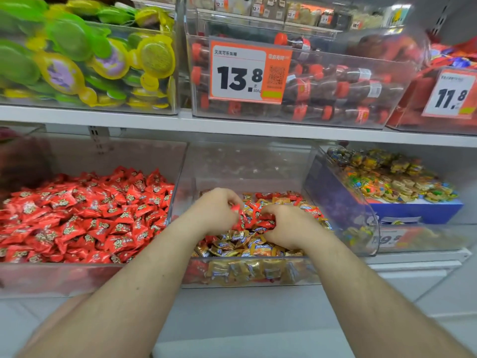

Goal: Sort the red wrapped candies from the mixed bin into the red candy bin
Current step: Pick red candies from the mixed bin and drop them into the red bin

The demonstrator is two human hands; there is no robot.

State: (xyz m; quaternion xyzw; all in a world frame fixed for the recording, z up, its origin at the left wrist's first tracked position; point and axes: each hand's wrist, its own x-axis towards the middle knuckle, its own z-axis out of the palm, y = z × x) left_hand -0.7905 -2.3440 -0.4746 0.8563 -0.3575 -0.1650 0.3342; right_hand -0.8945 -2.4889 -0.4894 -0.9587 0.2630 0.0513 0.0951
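- Left hand [215,210] curls over crinkly red candies [254,220] in the clear plastic mixed bin [247,271].
- Right hand [286,224] likewise pinches them.
- Red candy bin [51,277] sits just left of the mixed bin.

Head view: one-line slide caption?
Both hands, left and right, gather red candies in the mixed bin beside the red bin.

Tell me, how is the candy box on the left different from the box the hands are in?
The red candy bin holds only red wrappers; the mixed bin holds gold candies with red ones among them. The red candy bin is piled fuller; the mixed bin sits lower. Nobody touches the red candy bin, while the left hand and right hand dig in the mixed bin. Both are clear plastic, side by side.
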